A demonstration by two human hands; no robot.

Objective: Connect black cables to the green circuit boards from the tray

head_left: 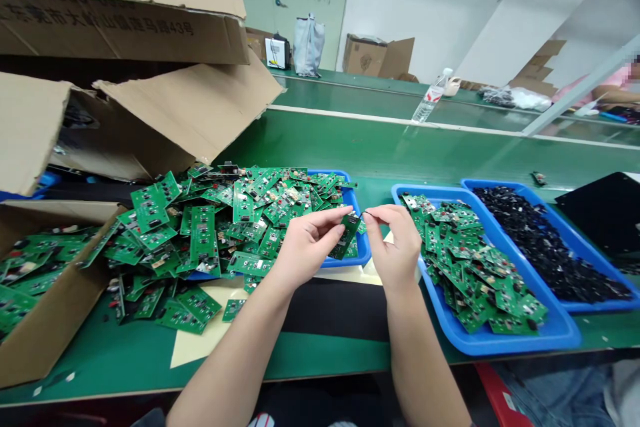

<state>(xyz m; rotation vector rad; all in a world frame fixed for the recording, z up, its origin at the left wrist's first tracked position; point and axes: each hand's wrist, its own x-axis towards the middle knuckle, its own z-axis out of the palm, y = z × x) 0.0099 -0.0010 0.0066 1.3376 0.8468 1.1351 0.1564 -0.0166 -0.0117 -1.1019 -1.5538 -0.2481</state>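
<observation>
Between the fingers and thumb of my left hand (313,240) is a green circuit board (349,235), held tilted above the bench. My right hand (393,240) is closed in a pinch at the board's upper right edge. A small dark part shows at those fingertips, too small to name. Behind and left of my hands lies a big heap of loose circuit boards (203,230), spilling over a blue tray (361,203). Close by my right hand stands another blue tray (500,345) full of circuit boards.
A third blue tray (595,307) at the right holds many small black parts (540,240). Cardboard boxes (120,13) crowd the left side; one low box (65,320) contains boards. A water bottle (431,97) stands on the ledge. Another person (615,90) is at far right.
</observation>
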